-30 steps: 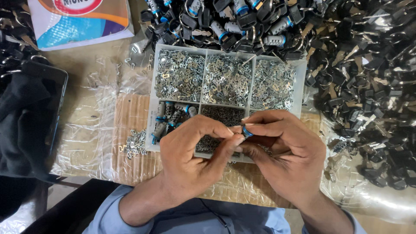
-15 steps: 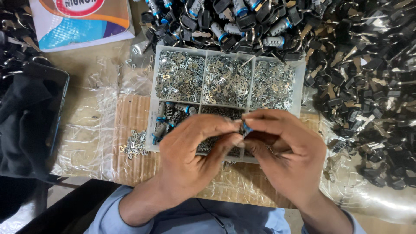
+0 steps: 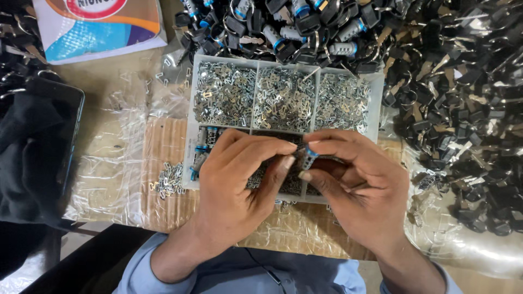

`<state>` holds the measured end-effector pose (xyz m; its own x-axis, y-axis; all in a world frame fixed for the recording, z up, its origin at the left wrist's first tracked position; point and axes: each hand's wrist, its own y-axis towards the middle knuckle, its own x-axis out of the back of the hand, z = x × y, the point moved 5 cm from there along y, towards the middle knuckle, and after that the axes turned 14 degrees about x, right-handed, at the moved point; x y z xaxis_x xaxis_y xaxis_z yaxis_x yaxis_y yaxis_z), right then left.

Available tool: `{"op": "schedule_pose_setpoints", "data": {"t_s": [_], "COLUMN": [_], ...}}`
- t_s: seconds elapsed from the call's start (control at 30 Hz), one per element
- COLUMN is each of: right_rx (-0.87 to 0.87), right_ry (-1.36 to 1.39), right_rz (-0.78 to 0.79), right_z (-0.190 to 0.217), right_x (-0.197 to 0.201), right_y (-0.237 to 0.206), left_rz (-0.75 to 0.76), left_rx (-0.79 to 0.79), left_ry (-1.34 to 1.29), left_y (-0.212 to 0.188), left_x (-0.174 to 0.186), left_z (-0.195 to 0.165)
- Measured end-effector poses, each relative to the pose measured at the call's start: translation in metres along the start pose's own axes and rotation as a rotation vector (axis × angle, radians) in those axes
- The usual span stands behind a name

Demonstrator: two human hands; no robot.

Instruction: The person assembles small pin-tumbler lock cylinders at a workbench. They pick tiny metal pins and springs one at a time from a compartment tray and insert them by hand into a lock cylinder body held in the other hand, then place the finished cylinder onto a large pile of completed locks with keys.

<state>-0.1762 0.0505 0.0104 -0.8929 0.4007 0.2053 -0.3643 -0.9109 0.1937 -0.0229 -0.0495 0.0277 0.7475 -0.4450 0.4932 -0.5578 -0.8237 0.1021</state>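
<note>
Over the divided plastic tray (image 3: pixel 192 117) on my counter (image 3: pixel 117 90), my right hand (image 3: pixel 357 190) pinches a small blue-and-silver lock cylinder (image 3: pixel 309 158) between thumb and forefinger. My left hand (image 3: pixel 239 185) meets it, fingertips closed on the same piece, its grip hiding what else it may hold. Silver metal pieces (image 3: pixel 283 98) fill the tray's upper compartments; black keys (image 3: pixel 463 109) lie heaped to the right.

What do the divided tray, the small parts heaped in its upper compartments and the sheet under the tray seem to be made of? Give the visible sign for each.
Divided tray: likely plastic, pale and translucent with thin moulded walls.
Small parts: probably stamped metal, silvery with bright glints.
Sheet: thin clear plastic film, crinkled and shiny, the surface beneath showing through.
</note>
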Motion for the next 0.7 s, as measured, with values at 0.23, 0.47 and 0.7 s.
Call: {"op": "schedule_pose_setpoints", "data": {"t_s": [0.23,0.47,0.7], "right_rx": [0.018,0.03,0.045], "right_ry": [-0.082,0.082,0.121], "right_rz": [0.035,-0.043,-0.028], "right_z": [0.001,-0.001,-0.001], "right_x": [0.0,0.0,-0.001], "right_y": [0.001,0.001,0.001], "left_rz": [-0.042,0.079,0.052], "left_rx": [-0.038,-0.077,-0.027], "left_ry": [-0.002,0.396,-0.011], "left_y": [0.006,0.004,-0.001], "left_x": [0.005,-0.013,-0.003], "left_z": [-0.003,0.001,0.0]}}
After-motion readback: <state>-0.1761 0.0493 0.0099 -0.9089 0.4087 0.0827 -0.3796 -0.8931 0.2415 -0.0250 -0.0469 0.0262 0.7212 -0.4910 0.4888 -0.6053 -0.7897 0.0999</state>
